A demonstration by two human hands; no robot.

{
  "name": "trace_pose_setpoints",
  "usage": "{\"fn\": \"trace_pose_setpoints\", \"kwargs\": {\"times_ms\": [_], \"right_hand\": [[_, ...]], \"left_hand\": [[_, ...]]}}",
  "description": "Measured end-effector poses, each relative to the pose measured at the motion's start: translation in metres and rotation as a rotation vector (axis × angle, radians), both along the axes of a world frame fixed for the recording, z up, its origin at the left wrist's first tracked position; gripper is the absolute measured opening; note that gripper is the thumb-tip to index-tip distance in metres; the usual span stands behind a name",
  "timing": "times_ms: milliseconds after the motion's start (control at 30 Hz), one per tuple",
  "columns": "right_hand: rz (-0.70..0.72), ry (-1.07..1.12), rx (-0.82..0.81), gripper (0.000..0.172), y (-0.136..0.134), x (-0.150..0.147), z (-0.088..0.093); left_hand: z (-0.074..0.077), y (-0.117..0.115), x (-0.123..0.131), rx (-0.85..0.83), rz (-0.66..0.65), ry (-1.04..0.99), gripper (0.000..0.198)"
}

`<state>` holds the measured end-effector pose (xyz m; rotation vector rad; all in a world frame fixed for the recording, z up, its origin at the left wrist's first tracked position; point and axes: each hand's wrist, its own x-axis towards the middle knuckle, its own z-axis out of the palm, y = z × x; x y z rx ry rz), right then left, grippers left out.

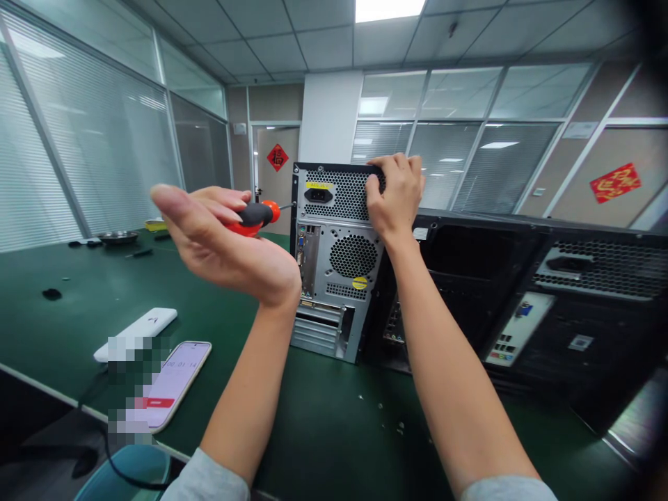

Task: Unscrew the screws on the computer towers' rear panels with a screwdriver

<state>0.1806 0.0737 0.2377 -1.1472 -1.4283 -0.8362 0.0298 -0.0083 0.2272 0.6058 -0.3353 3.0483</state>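
A desktop computer case (353, 328) stands upright on the green table, its rear panel facing me. My left hand (224, 243) holds a screwdriver (257, 215) with a red and black handle, the fingers around the grip and the palm turned up. The shaft points right, and its tip is at the upper left edge of the case, beside the power supply (334, 211). On the top right corner of the case rests my right hand (395, 191), with its fingers over the top edge and the thumb against the perforated panel.
Two black computer cases (459, 306) (595, 334) stand to the right. Several small screws (401, 426) lie in front. At left are a phone (180, 379), a white power bank (151, 322), a metal bowl (117, 238) and a black object (51, 294). A blue bin (125, 473) is below the table edge.
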Motion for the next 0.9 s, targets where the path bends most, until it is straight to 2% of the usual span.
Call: {"fn": "trace_pose_setpoints", "kwargs": {"times_ms": [300,400,500,600,900], "right_hand": [[0.012,0.006,0.001,0.026,0.001,0.002,0.001],[0.008,0.005,-0.004,0.026,0.000,0.002,0.001],[0.006,0.002,-0.006,0.026,-0.001,0.001,0.001],[0.010,0.005,-0.004,0.025,-0.001,0.000,0.001],[0.006,0.004,0.005,0.026,0.001,0.002,0.000]], "left_hand": [[0.002,0.000,0.008,0.071,0.100,0.020,0.033],[0.004,0.000,0.006,0.104,0.090,0.033,0.036],[0.009,-0.001,0.002,0.046,0.067,-0.052,0.037],[0.012,-0.003,0.001,0.045,0.063,-0.054,0.037],[0.010,-0.003,0.007,-0.041,0.071,-0.102,0.034]]}}
